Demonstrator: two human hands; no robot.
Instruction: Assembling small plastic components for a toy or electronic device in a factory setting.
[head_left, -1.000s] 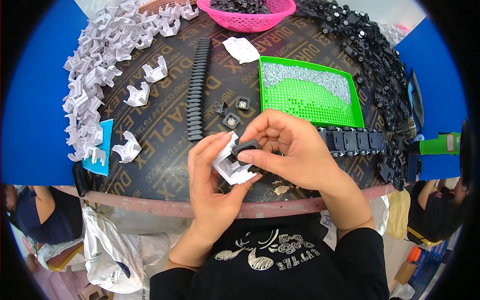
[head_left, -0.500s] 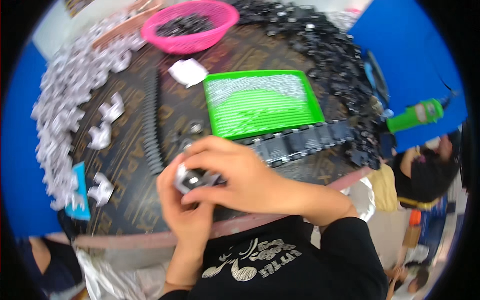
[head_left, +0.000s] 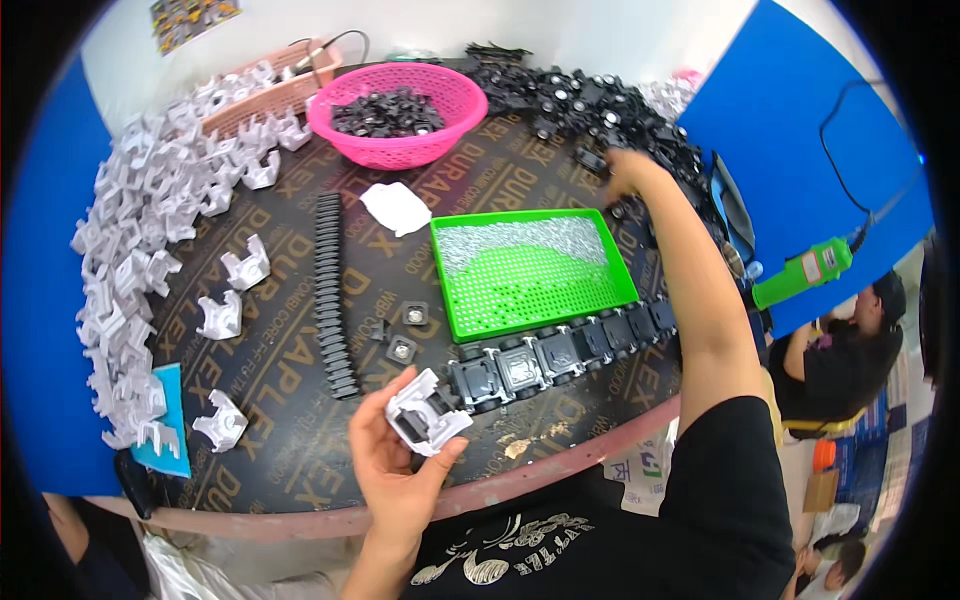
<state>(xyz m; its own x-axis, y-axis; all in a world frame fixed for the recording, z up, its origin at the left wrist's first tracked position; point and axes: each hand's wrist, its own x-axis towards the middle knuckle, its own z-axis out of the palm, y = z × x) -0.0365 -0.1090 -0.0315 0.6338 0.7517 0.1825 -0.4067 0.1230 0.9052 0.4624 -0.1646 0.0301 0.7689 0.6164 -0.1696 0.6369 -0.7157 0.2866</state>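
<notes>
My left hand (head_left: 395,470) grips a white plastic housing (head_left: 418,425) with a black insert inside, held above the table's near edge. Far to the right, my right hand (head_left: 632,175) reaches into the heap of black plastic parts (head_left: 590,105). Its fingers bend down among them, and their tips are mostly hidden. One black part (head_left: 591,160) lies right beside these fingers. From near the housing, a row of black assembled units (head_left: 555,355) runs rightward. Two small square pieces with round metal centres (head_left: 402,348) lie beyond my left hand.
A green perforated tray (head_left: 540,325) holds small silvery pieces. Behind it stands a pink basket (head_left: 400,155) of black parts. White housings (head_left: 130,270) pile up at left. A ribbed black strip (head_left: 333,295) lies mid-table. A green power screwdriver (head_left: 803,272) hangs at right.
My hands were together around an item; now they are apart. My right hand has moved far right to the black heap, while my left hand holds the white housing.
</notes>
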